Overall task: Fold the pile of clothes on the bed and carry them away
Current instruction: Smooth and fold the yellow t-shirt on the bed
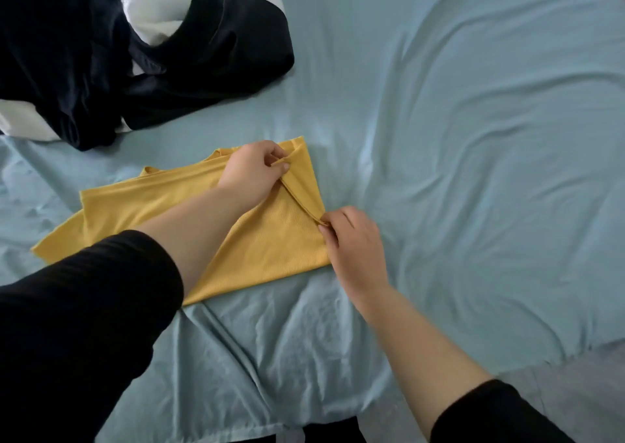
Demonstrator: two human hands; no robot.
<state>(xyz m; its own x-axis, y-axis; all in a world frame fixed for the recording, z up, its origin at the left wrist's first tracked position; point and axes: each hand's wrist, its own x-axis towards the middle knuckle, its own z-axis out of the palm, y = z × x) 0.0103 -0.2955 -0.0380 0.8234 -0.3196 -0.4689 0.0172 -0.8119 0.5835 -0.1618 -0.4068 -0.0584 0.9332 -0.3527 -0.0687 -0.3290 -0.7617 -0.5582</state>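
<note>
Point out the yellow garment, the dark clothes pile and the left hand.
yellow garment (270,239): head view, flat ribbed panel.
dark clothes pile (67,53): head view, dark fabric near its middle.
left hand (252,172): head view, back of hand.

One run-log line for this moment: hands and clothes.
stage: folding | left hand: pinches yellow garment, folded edge | right hand: pinches same edge | dark pile: unfolded on sheet

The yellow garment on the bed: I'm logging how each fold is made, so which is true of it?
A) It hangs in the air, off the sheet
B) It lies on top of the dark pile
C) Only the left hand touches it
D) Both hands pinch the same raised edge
D: the left hand and right hand each pinch one end of a raised edge of the yellow garment, which lies on the blue sheet.
</note>
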